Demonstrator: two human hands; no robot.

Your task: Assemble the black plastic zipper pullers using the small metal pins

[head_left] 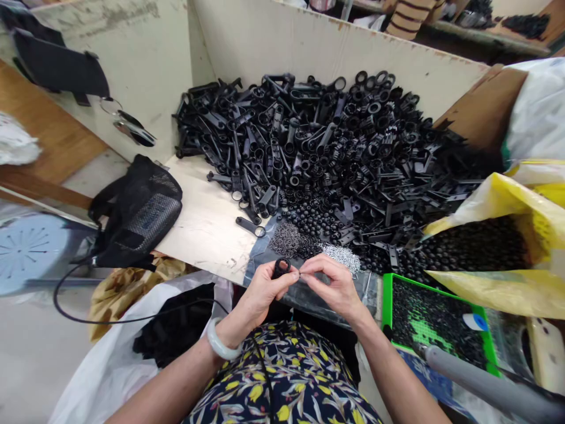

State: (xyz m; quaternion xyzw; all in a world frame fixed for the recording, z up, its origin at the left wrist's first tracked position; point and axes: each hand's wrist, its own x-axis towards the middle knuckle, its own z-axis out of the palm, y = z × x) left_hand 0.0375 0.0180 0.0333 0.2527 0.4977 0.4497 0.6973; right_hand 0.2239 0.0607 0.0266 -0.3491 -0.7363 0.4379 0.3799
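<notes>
My left hand (263, 290) is closed around a black ring-shaped part (281, 268), with its round opening facing up. Close beside it, my right hand (333, 282) pinches something tiny and dark between thumb and forefinger, too small to name, right at the left thumb tip. Just beyond the hands lie a heap of small grey-brown pieces (285, 239) and a pile of silvery pins (343, 258). A large mound of black plastic parts (282, 135) rises behind them, with black balls (315, 218) at its front edge.
A green tray (387, 300) of small black pieces stands at right, near a grey tube (481, 377) and a yellow bag (485, 288) of black balls. At left are a black mesh bag (145, 212), a cable and a white bag (110, 377) holding black items. Pale boards (309, 41) wall the back.
</notes>
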